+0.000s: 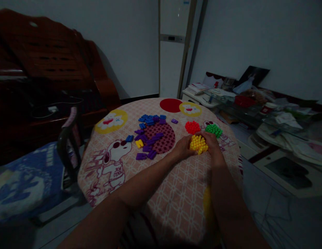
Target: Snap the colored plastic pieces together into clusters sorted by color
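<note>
Both hands are around a clump of yellow plastic pieces (198,144) near the right side of the round table. My left hand (183,148) curls against its left side, and my right hand (210,140) wraps its right and far side. The fingertips are partly hidden behind the clump. Just beyond it sits a red clump of similar pieces (192,127), with a green clump (214,130) to its right. Left of the hands lie several loose purple pieces (150,141), blue pieces (149,119) and a yellow piece (139,143).
A patterned cloth (161,193) with cartoon dogs covers the table. A chair with a blue cover (28,180) stands at the left, before a wooden bench (46,62). At the right, a cluttered glass-topped cabinet (254,114) runs along the wall.
</note>
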### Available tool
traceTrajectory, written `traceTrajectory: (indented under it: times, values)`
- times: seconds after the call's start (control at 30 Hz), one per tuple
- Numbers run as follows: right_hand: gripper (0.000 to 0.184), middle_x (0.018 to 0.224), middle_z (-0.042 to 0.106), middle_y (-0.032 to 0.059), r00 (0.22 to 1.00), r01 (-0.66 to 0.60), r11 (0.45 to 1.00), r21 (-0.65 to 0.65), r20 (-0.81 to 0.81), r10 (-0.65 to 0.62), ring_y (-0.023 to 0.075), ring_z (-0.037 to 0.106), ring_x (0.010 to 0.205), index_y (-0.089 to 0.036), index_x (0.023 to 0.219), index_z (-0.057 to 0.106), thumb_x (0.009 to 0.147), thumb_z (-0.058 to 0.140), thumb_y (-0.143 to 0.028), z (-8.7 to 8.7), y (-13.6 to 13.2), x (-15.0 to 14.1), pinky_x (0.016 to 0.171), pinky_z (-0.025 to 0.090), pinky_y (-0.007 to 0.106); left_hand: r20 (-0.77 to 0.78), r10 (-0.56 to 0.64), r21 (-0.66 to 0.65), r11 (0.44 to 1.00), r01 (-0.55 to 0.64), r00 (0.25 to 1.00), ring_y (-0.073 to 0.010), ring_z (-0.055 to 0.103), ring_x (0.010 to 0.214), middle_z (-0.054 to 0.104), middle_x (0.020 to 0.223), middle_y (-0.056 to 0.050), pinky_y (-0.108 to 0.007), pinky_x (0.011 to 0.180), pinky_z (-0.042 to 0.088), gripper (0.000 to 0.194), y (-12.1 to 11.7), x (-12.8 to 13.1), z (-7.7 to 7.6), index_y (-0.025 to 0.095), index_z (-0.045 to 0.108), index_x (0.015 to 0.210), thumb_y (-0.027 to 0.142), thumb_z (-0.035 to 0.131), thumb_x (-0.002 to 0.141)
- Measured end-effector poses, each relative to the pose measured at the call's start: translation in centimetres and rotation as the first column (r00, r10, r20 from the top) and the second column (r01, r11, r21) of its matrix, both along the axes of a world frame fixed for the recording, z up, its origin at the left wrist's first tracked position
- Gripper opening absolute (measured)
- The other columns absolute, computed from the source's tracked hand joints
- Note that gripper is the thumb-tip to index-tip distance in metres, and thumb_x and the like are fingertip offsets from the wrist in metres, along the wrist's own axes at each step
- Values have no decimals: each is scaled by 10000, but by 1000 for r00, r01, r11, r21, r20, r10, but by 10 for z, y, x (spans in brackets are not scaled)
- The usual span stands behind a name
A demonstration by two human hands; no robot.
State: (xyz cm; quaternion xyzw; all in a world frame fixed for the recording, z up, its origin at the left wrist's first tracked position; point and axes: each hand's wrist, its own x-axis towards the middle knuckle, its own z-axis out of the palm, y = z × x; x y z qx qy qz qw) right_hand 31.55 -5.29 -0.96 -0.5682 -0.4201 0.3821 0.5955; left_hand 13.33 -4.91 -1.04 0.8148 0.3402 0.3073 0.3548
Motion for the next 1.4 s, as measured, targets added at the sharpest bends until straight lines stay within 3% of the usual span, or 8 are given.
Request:
traceTrajectory:
  times: [0.13,0.23,0.6,0.97,1.1,1.23,1.33,1.4]
  values:
    - [322,746,743,33,1000,5,1000,13,-22,-4,190,661,695,-188,704,725,620,727,-499,-2,1,2,689,503,307,-51,60,36,998,-59,997,-357,511,1310,508,1440,-199,-457,1074,438,1148,-14,9,0,171,327,1526,448,901,572]
    - [311,740,733,20,1000,13,1000,8,-17,-13,184,651,683,-194,701,715,622,726,-495,-2,1,1,679,495,305,-126,119,68,992,-111,985,-361,543,1267,491,1422,-209,-449,1012,473,1165,-24,15,1,186,250,1548,470,874,606]
    - [291,730,737,32,999,32,999,-16,-36,-32,204,666,699,-188,670,708,595,723,-469,2,0,-3,662,477,304,-124,127,99,988,-115,984,-308,588,1188,546,1336,-161,-413,982,497,807,-25,12,4,176,351,1472,338,700,762]
    - [289,756,767,62,993,43,999,17,-115,-41,246,715,785,-201,641,715,576,759,-478,7,-4,1,706,526,330,-54,82,6,997,-82,995,-352,495,1320,492,1450,-192,-479,1106,422,1106,-13,-2,3,160,350,1513,403,892,579]
    - [303,747,765,75,992,65,997,42,-113,-60,259,727,826,-208,661,714,599,769,-499,4,-3,8,749,539,348,-85,70,38,997,-67,994,-336,520,1306,494,1474,-181,-460,1078,450,980,-5,-20,12,170,430,1477,400,862,629]
    - [324,749,769,74,987,77,996,47,-143,-69,239,730,771,-204,724,740,615,792,-504,-3,0,14,708,548,331,-266,67,115,993,-37,962,-249,663,1051,659,1277,-147,-357,931,517,661,12,-50,34,142,558,1381,262,739,757]
    - [329,753,772,70,985,75,996,43,-158,-68,228,731,751,-202,726,742,621,802,-508,-6,1,16,683,552,315,-462,154,178,981,-79,874,-230,682,948,742,1028,-90,-307,857,505,382,29,-93,60,154,700,1166,225,682,791]
    - [321,757,773,68,984,79,996,38,-162,-72,227,734,759,-202,735,743,637,801,-502,-5,1,16,674,551,307,-564,304,248,949,-194,768,-241,681,907,745,932,-95,-297,807,495,252,38,-128,77,154,741,1001,287,685,794]
